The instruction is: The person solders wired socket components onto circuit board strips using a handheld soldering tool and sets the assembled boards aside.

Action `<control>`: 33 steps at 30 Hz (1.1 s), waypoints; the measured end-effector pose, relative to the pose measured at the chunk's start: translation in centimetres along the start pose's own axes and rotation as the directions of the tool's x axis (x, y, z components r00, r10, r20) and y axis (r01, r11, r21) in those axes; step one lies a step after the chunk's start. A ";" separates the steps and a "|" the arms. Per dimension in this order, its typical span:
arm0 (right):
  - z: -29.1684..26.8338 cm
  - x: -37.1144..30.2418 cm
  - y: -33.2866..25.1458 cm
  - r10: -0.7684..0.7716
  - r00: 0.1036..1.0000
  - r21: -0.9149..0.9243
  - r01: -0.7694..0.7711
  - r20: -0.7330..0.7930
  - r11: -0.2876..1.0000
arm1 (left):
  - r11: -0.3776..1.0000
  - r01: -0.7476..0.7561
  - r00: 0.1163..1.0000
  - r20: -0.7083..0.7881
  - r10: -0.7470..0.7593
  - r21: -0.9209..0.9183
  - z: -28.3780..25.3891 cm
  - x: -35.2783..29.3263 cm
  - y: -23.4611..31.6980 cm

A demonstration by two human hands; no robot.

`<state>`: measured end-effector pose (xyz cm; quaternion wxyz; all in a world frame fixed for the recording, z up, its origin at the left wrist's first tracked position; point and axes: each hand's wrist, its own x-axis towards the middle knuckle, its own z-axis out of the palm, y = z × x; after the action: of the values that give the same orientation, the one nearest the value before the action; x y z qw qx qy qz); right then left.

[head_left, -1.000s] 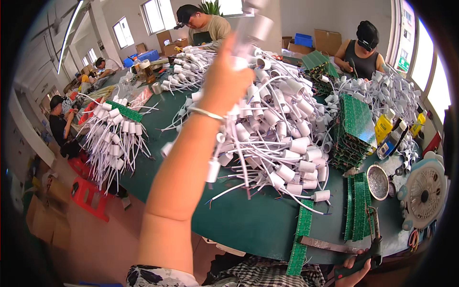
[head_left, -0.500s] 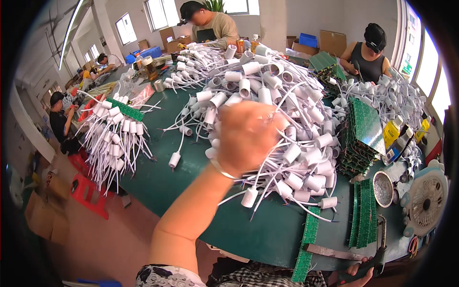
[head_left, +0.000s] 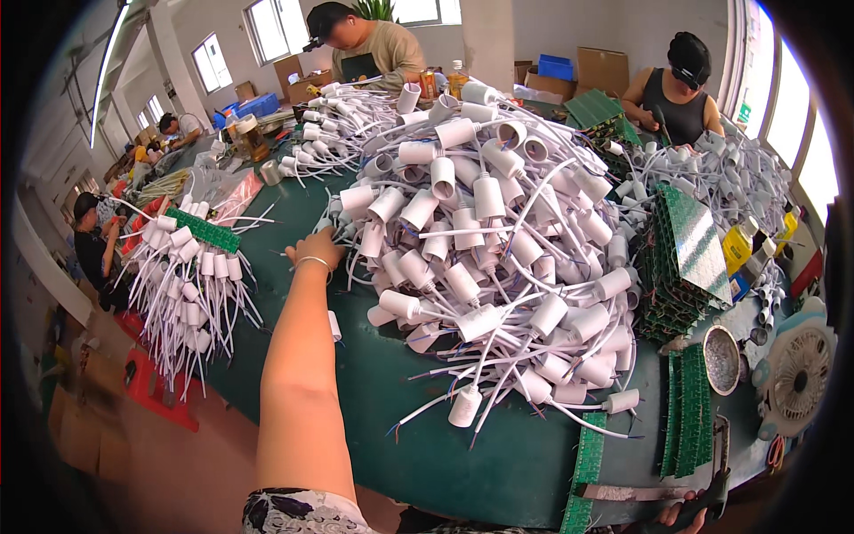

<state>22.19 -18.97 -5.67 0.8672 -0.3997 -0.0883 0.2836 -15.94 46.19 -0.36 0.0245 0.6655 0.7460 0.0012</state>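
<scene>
My left hand reaches to the left edge of a big heap of white lamp holders with white cables. Its visible fingers are apart, by a lamp holder at the heap's edge; the fingertips are partly hidden. Another lamp holder shows beside my forearm. At the lower right, my right hand is closed round a dark-handled tool with a metal end, perhaps a soldering iron. Near it, a flat metal strip crosses a green circuit board strip.
At left, lamp holders hang from a green board over the table edge. Stacked boards, more board strips, a round metal dish and a fan stand right. Co-workers sit behind the heap.
My left hand has moved from above the heap's front to its left edge, lower and farther left. The view has shifted slightly. My right hand still grips the tool.
</scene>
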 end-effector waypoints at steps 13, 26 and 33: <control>1.5 0.3 0.1 -0.006 0.998 -0.057 0.002 -0.070 0.998 | 0.996 -0.084 0.980 0.179 0.086 -0.019 0.7 -0.1 0.8; 0.4 0.7 0.3 0.056 0.998 0.081 -0.058 0.032 0.995 | 0.896 -0.419 0.625 -0.669 0.402 0.147 -11.7 -5.4 -4.3; -0.5 0.5 0.4 0.069 0.992 0.144 -0.084 0.104 0.986 | 0.741 -0.569 0.239 -0.791 0.563 0.356 -24.3 -15.6 6.8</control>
<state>22.59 -18.82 -6.29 0.8775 -0.3229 -0.0944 0.3418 -8.35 32.26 24.70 -0.3529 0.7914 0.3601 0.3456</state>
